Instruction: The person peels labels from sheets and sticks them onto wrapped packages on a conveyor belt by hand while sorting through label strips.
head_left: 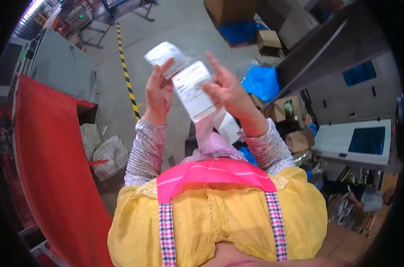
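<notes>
A long strip of white printed labels point(194, 91) hangs in front of my chest, its lower part trailing down toward my lap. My left hand point(159, 91) is at the strip's upper left, thumb and a finger closed on a folded white piece point(167, 57) at its top end. On the strip's right side is my right hand point(226, 89), its index finger stretched upward and its thumb over the printed face, fingers apart. Whether the right hand's lower fingers touch the strip is hard to tell.
A red sheet point(55, 151) covers something at the left, beside a grey cabinet point(64, 64). White sacks point(110, 158) lie on the floor. Blue plastic point(260, 83) and cardboard boxes point(268, 42) are at the right. Another person's arm point(356, 201) shows at the lower right.
</notes>
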{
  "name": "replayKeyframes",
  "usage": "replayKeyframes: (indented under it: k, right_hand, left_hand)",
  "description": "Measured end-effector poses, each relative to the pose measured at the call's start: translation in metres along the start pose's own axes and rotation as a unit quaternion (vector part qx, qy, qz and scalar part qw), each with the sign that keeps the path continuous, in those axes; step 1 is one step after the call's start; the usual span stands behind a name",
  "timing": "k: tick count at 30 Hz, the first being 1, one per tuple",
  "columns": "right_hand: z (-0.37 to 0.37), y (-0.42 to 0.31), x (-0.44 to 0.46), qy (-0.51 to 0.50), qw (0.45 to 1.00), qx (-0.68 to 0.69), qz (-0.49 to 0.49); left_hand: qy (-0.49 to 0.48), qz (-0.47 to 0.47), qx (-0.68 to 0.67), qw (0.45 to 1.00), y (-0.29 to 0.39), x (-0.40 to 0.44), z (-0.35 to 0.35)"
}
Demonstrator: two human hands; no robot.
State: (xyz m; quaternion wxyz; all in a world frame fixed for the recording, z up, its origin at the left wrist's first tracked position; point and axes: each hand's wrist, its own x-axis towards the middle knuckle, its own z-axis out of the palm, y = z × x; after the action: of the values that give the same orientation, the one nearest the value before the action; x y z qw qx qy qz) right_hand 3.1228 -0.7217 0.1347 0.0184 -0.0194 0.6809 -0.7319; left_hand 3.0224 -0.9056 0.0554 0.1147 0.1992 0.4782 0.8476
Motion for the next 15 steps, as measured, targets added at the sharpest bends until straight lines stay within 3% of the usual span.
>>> replayKeyframes:
  k: [1,2,5,8,11,12,13,14,15]
  right_hand:
    - [-0.008,-0.003,0.020,0.014,1.000,-0.007,-0.022]
    - [-0.019,-0.011,0.044,0.035,0.998,-0.010,-0.042]
    - [-0.063,-0.016,0.135,0.062,0.993,0.038,-0.089]
    - [-0.076,-0.011,0.239,0.050,0.987,0.085,-0.125]
    - [-0.083,-0.006,0.319,0.070,0.977,0.152,-0.134]
    - [-0.088,-0.005,0.359,0.057,0.971,0.200,-0.121]
    - [-0.086,-0.031,0.387,0.124,0.982,0.090,-0.114]
    - [-0.095,-0.009,0.423,0.105,0.973,0.122,-0.167]
    - [-0.095,0.008,0.455,0.140,0.971,0.119,-0.150]
  left_hand:
    - [0.037,0.182,0.263,0.947,0.003,0.014,-0.011]
    - [0.151,0.018,0.050,0.987,0.017,0.030,-0.019]
    - [0.192,0.069,0.185,0.961,0.014,0.073,-0.064]
    - [0.152,0.064,0.283,0.945,0.027,0.123,-0.093]
    - [0.079,0.123,0.399,0.905,0.005,0.176,-0.120]
    - [0.073,0.083,0.433,0.895,-0.008,0.199,-0.139]
    - [0.048,0.112,0.454,0.883,-0.023,0.237,-0.145]
    - [0.023,0.141,0.472,0.870,-0.038,0.275,-0.151]
    - [-0.013,0.186,0.493,0.850,-0.045,0.296,-0.153]
